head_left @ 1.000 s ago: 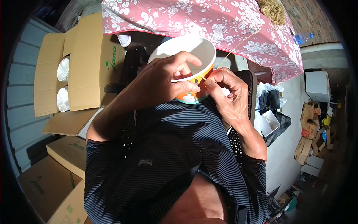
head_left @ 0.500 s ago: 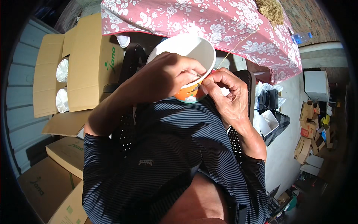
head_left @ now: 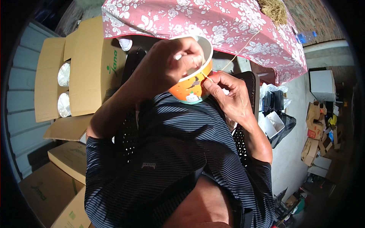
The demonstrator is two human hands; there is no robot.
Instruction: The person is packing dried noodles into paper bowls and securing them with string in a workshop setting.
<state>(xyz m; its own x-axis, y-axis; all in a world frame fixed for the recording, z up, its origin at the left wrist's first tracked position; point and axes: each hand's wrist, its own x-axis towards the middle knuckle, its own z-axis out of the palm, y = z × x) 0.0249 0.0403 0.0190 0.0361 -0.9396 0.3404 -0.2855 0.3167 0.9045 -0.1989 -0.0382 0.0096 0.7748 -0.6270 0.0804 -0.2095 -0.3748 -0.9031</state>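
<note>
A round paper tub point(head_left: 186, 91), orange printed outside and white inside, rests in my lap, tilted with its mouth away from me. My left hand point(head_left: 175, 59) is over its mouth, fingers curled in a pinch, seemingly on the string just inside the rim; its fingertips are slightly blurred. My right hand point(head_left: 232, 95) pinches the tan string point(head_left: 240, 51) against the tub's outer right side, just below the rim. From there the string runs up across the tablecloth to a tan twine bundle point(head_left: 273, 11). Something small and white shows by my right fingers.
A table with a pink floral cloth point(head_left: 163, 17) stands ahead. Open cardboard cartons point(head_left: 85, 83) holding white wrapped stacks are at left, more cartons point(head_left: 45, 190) below them. At right lie a bag with a white box point(head_left: 273, 124), a blue bottle point(head_left: 306, 37) and piled cardboard point(head_left: 313, 125).
My left hand has lifted up and left from the rim, further over the tub's mouth. The tub has shifted slightly left and turned, showing more of its orange side. The right hand stays nearly in place.
</note>
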